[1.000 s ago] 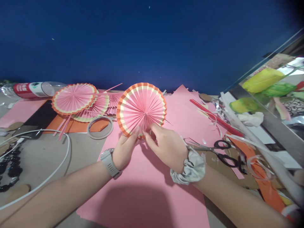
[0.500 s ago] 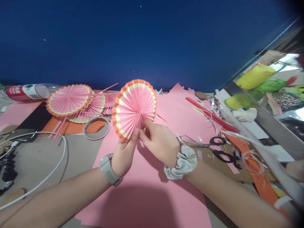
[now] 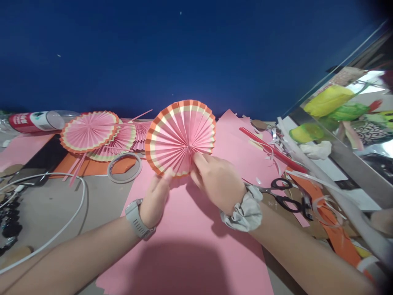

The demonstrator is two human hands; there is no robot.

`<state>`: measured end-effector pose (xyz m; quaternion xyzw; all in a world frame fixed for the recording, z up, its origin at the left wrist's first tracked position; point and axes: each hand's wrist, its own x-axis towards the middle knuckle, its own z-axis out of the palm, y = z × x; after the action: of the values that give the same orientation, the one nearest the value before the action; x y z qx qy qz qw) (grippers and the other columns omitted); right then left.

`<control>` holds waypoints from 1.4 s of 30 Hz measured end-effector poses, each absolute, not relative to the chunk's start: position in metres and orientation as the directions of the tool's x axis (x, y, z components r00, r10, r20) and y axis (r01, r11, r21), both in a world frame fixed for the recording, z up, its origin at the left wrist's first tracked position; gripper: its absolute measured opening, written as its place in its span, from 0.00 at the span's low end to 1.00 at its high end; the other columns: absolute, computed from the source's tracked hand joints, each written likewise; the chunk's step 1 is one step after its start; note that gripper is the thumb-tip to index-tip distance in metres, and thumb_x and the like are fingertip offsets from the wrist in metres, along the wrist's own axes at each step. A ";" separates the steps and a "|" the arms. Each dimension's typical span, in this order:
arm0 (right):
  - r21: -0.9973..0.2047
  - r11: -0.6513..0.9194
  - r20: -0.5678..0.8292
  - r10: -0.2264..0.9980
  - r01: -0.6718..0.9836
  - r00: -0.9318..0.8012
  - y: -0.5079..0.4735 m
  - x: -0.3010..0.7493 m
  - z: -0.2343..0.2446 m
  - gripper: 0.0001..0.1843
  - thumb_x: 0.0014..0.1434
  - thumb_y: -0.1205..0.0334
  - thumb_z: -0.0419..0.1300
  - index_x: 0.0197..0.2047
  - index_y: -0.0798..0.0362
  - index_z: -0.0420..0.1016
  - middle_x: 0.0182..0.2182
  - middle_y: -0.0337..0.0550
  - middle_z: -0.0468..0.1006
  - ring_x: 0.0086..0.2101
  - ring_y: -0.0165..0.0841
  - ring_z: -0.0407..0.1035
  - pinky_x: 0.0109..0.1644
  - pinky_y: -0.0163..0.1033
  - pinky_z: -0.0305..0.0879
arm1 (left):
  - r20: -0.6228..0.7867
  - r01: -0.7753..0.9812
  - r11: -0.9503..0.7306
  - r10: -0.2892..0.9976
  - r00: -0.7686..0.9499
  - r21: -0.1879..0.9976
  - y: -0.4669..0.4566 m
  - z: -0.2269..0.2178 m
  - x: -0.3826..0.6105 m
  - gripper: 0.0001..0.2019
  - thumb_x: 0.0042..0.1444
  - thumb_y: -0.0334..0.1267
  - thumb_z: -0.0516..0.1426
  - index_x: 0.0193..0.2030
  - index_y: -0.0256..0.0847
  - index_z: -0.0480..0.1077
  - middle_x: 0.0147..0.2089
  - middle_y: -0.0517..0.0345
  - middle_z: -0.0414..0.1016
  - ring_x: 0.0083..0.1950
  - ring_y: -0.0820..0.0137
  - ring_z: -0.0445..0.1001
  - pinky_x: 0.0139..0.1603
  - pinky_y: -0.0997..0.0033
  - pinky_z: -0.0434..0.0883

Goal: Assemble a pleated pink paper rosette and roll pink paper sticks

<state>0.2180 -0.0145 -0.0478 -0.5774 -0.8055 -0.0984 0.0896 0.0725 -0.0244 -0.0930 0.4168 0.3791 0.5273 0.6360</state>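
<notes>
Upright above the table stands a round pleated paper fan [image 3: 179, 131], pink with a cream band and an orange edge. My right hand [image 3: 216, 180], a pale scrunchie at its wrist, pinches the fan at its lower right, just below the centre. At the fan's lower left edge, my left hand [image 3: 156, 196] closes its thumb on the rim; its other fingers are hidden behind the paper. A grey watch [image 3: 138, 219] is on the left wrist. Beneath both hands lies pink paper [image 3: 187, 250].
More pleated fans [image 3: 89, 131] lie at the left beside a plastic bottle [image 3: 33, 121]. A tape roll [image 3: 109, 172] and a white cable [image 3: 80, 213] are nearby. Black-handled scissors [image 3: 287, 200], a red strip [image 3: 276, 151] and paper scraps occupy the right. A blue wall [image 3: 184, 53] rises behind.
The fan has spread wider, its right side moving right along with my right hand. My left hand has shifted slightly left and away from the fan's centre.
</notes>
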 end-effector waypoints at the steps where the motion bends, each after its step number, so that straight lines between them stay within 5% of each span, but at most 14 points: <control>1: 0.075 0.306 0.261 0.912 0.949 -0.315 -0.013 0.220 -0.048 0.04 0.60 0.66 0.50 0.36 0.53 0.65 0.27 0.43 0.74 0.26 0.35 0.67 0.28 0.39 0.51 | -0.034 -0.411 0.085 0.991 0.130 0.908 -0.022 -0.095 0.071 0.19 0.61 0.49 0.49 0.56 0.48 0.64 0.60 0.54 0.66 0.62 0.63 0.63 0.60 0.59 0.64; 4: 0.129 0.289 0.255 0.915 0.949 -0.313 -0.009 0.225 -0.050 0.08 0.59 0.72 0.47 0.34 0.53 0.66 0.25 0.44 0.72 0.25 0.35 0.66 0.29 0.40 0.51 | -0.042 -0.495 0.070 0.997 0.067 0.866 -0.013 -0.099 0.065 0.16 0.60 0.46 0.52 0.53 0.49 0.64 0.62 0.57 0.62 0.62 0.65 0.62 0.59 0.64 0.65; 10: 0.160 0.343 0.239 0.896 0.926 -0.373 -0.009 0.225 -0.055 0.08 0.54 0.74 0.51 0.33 0.53 0.67 0.25 0.42 0.71 0.25 0.35 0.66 0.29 0.40 0.53 | -0.088 -0.456 0.105 0.994 0.058 0.884 -0.003 -0.096 0.060 0.13 0.56 0.40 0.58 0.48 0.44 0.66 0.50 0.56 0.71 0.49 0.71 0.72 0.49 0.73 0.71; 15: -0.032 0.473 0.277 0.851 0.881 -0.447 -0.008 0.226 -0.049 0.06 0.56 0.73 0.53 0.32 0.54 0.68 0.30 0.43 0.71 0.31 0.34 0.65 0.34 0.38 0.60 | -0.069 -0.484 0.109 0.993 0.101 0.869 -0.007 -0.091 0.060 0.16 0.57 0.45 0.56 0.51 0.46 0.65 0.53 0.54 0.71 0.52 0.64 0.71 0.49 0.65 0.73; 22: -0.188 0.586 0.341 0.791 0.788 -0.507 -0.011 0.226 -0.046 0.08 0.59 0.73 0.50 0.36 0.56 0.69 0.39 0.49 0.71 0.38 0.37 0.63 0.44 0.41 0.63 | -0.137 -0.437 0.361 0.875 0.464 0.824 -0.018 -0.091 0.059 0.16 0.57 0.48 0.56 0.47 0.41 0.72 0.52 0.50 0.73 0.55 0.55 0.70 0.47 0.58 0.73; 26: -0.212 0.592 0.412 0.776 0.777 -0.478 -0.012 0.223 -0.050 0.09 0.60 0.72 0.49 0.40 0.56 0.69 0.37 0.48 0.73 0.39 0.37 0.64 0.45 0.42 0.62 | -0.242 -0.391 0.389 0.895 0.375 0.834 -0.015 -0.095 0.060 0.14 0.55 0.47 0.58 0.43 0.41 0.74 0.48 0.51 0.76 0.50 0.55 0.73 0.44 0.59 0.75; 33: -0.323 0.441 0.384 0.870 0.838 -0.310 -0.014 0.222 -0.054 0.08 0.59 0.66 0.53 0.43 0.55 0.67 0.37 0.45 0.75 0.38 0.38 0.66 0.44 0.44 0.60 | -0.227 -0.411 0.380 0.899 0.373 0.829 -0.015 -0.095 0.063 0.19 0.57 0.44 0.56 0.53 0.40 0.68 0.52 0.48 0.73 0.52 0.58 0.72 0.49 0.59 0.72; 42: -0.401 0.442 0.416 0.868 0.802 -0.270 -0.011 0.220 -0.058 0.13 0.58 0.68 0.53 0.48 0.56 0.63 0.37 0.48 0.71 0.39 0.39 0.66 0.43 0.44 0.64 | -0.213 -0.274 0.310 0.919 0.332 0.910 -0.014 -0.100 0.061 0.15 0.56 0.48 0.56 0.44 0.41 0.74 0.40 0.52 0.77 0.41 0.62 0.75 0.40 0.63 0.72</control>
<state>0.2203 -0.0110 -0.0580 -0.5254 -0.7949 0.0553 0.2983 0.0615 -0.0137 -0.1001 0.4085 0.3947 0.4218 0.7066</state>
